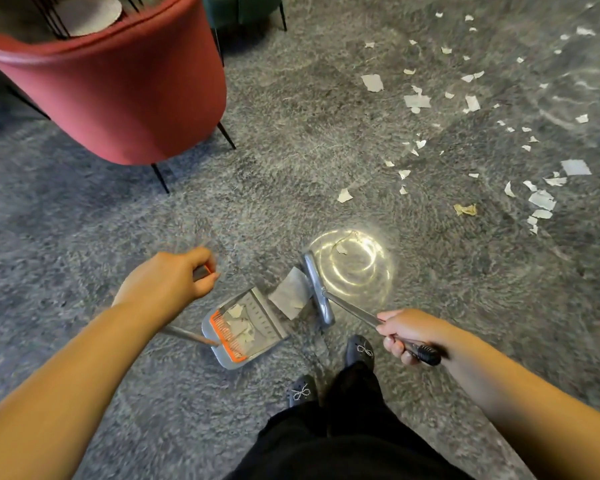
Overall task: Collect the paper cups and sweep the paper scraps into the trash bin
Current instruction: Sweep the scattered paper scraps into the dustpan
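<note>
My left hand [168,280] grips the top of the dustpan's handle. The grey dustpan [267,336], with an orange comb along its back edge, rests on the floor and holds several white paper scraps [241,323]. My right hand [404,332] grips the broom handle [354,310]. The grey broom head [317,289] sits against a large white paper piece [290,294] at the dustpan's mouth. Many white paper scraps [418,100] lie scattered over the floor to the upper right, with one yellowish scrap [465,209] among them. No cups or trash bin are in view.
A red upholstered chair [118,88] on thin black legs stands at the upper left, a dark green chair [243,8] behind it. The floor is grey speckled stone with a bright light glare [354,263] beside the broom head. My black-shoed feet [361,349] stand just below the dustpan.
</note>
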The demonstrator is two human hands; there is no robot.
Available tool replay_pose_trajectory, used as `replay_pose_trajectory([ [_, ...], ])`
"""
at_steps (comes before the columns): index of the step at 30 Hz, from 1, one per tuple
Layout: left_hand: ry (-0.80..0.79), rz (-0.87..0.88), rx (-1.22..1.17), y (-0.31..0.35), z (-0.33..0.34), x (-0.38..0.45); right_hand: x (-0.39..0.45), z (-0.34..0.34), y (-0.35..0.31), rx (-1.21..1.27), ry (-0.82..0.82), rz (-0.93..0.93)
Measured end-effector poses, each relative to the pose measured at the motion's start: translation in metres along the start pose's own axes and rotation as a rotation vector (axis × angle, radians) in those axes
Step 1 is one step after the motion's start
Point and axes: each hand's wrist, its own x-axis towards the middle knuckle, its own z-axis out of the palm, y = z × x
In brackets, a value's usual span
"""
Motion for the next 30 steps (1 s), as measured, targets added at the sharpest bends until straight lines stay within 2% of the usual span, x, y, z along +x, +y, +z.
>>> replay_pose_trajectory([
  [4, -0.022, -0.021, -0.001, 0.0, 0.009, 0.006, 0.022, 0.0, -0.011, -0.05, 0.002, 0.014],
  [12, 0.014, -0.023, -0.039, 0.003, 0.006, 0.027, 0.043, 0.026, -0.009, -0.114, -0.093, 0.084],
  [19, -0.028, 0.018, -0.055, 0.012, 0.001, 0.039, 0.026, 0.051, -0.013, -0.173, -0.245, 0.083],
  [23, 0.04, -0.003, -0.12, 0.01, 0.002, 0.035, 0.008, 0.063, -0.018, -0.196, -0.336, 0.091],
  [30, 0.055, -0.003, -0.093, 0.015, 0.003, 0.036, -0.02, 0.056, -0.031, -0.23, -0.34, 0.051],
])
